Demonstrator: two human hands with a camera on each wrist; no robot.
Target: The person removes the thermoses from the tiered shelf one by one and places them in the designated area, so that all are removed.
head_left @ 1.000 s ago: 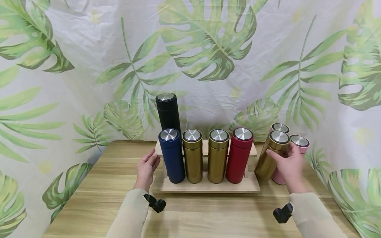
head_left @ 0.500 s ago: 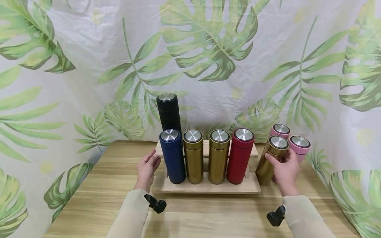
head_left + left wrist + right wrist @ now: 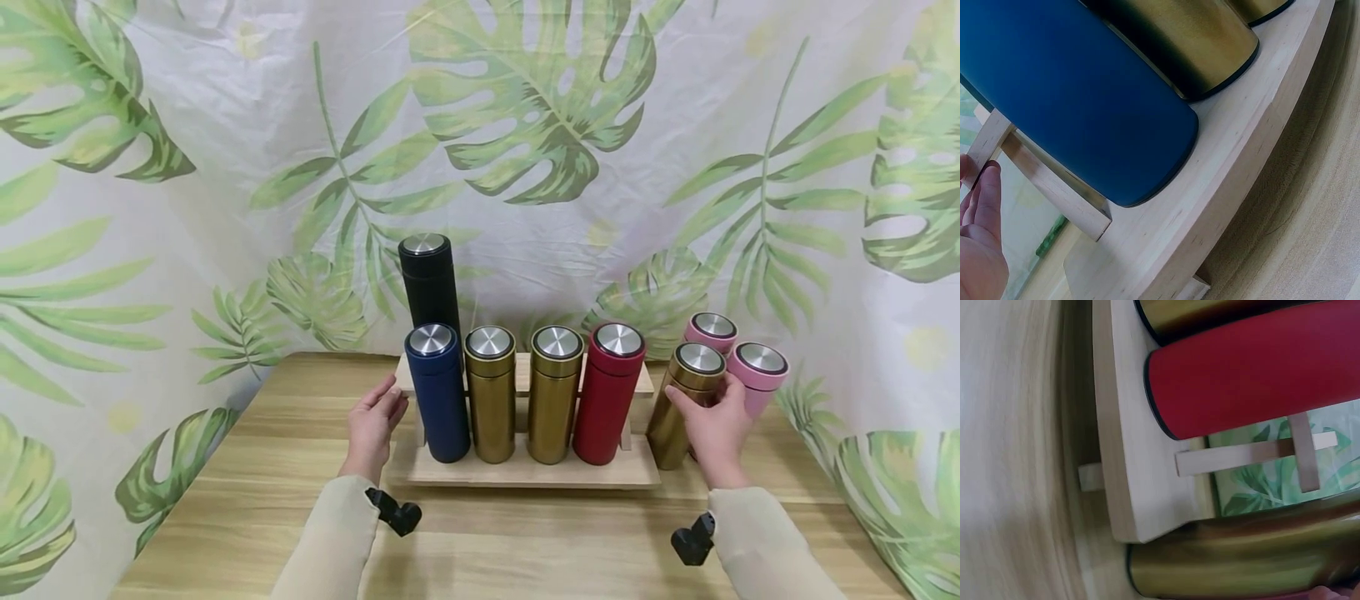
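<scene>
My right hand [image 3: 717, 429] grips a gold thermos [image 3: 667, 427] that stands upright on the table, close to the right end of a two-tier wooden rack [image 3: 525, 477]. In the right wrist view this gold thermos [image 3: 1241, 556] lies along the rack's end, with only fingertips [image 3: 1329, 592] showing at the corner. My left hand [image 3: 372, 425] pinches the left end of the rack's upper shelf, thumb above and fingers [image 3: 986, 200] below. On the lower shelf stand a blue thermos [image 3: 438, 404], two gold thermoses [image 3: 491, 408] and a red thermos [image 3: 611, 400]. A black thermos [image 3: 430, 283] rises behind the blue one.
Two pink thermoses [image 3: 759, 379] stand behind the held gold one, partly hidden by it and my right hand. A wood-grain table [image 3: 525, 542] extends in front of the rack. Behind everything hangs a leaf-print cloth [image 3: 540, 250].
My right hand has brought the gold thermos slightly nearer and away from the pink ones, and it is now less tilted. My left hand keeps its place at the rack.
</scene>
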